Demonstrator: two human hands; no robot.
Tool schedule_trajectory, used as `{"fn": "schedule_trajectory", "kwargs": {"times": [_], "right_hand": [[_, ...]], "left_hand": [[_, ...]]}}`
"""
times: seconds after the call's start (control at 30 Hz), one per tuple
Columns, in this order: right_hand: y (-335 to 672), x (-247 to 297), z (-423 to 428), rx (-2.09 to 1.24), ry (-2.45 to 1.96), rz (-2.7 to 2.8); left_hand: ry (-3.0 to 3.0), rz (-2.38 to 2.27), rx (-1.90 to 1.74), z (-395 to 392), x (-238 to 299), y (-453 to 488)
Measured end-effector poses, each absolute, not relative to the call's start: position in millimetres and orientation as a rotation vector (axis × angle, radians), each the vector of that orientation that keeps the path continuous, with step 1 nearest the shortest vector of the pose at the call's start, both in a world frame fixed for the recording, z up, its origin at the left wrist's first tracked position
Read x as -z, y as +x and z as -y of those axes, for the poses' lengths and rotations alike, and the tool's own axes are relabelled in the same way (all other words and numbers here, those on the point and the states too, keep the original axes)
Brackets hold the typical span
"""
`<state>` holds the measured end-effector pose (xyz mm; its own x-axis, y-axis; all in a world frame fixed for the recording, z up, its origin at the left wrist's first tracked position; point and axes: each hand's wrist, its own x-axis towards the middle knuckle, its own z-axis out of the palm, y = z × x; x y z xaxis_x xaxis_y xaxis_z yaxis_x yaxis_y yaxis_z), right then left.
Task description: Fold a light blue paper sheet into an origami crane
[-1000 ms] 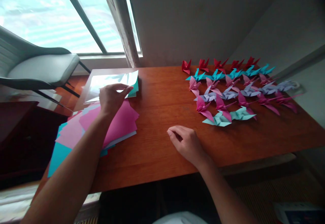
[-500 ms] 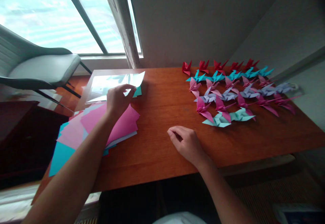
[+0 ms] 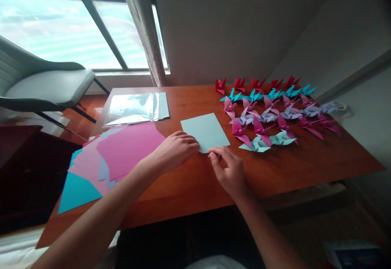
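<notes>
On the reddish-brown wooden worktop (image 3: 171,200), rows of multicoloured folded-paper cranes (image 3: 240,130) stand to the right, with a fan of coloured paper sheets (image 3: 131,151) and a clear plastic packet (image 3: 131,108) leftward. The pale green square paper sheet (image 3: 206,132) lies just beyond both hands; the right hand (image 3: 229,169) pinches its near edge, while the curled left hand (image 3: 179,149) touches beside it, grip unclear. Its sides look about equal, the far edge slanting away rightward.

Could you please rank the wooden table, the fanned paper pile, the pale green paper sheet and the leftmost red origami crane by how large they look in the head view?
1. Wooden table
2. Fanned paper pile
3. Pale green paper sheet
4. Leftmost red origami crane, though it sits farther from the camera
</notes>
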<state>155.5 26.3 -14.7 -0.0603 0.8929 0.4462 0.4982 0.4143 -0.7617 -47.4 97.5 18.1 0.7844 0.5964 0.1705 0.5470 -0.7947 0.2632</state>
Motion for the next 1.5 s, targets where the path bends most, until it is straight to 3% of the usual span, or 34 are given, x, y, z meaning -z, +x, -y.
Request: {"fn": "schedule_trajectory", "kwargs": {"times": [0.17,0.5,1.17,1.5], "right_hand": [[161,20,-12,-0.447,-1.127,1.944],[186,14,32,-0.463,-1.097,2.419],[200,11,36,-0.875,-1.389,1.757],[188,12,29,-0.827,-1.48,1.719]], "left_hand": [[2.752,-0.911,-0.273,-47,-18,-51],[2.284,-1.12,-0.675,27,-8,-73],[1.826,-1.458,-1.103,60,3,-61],[2.455,-1.713,-1.068,78,-13,-32]]}}
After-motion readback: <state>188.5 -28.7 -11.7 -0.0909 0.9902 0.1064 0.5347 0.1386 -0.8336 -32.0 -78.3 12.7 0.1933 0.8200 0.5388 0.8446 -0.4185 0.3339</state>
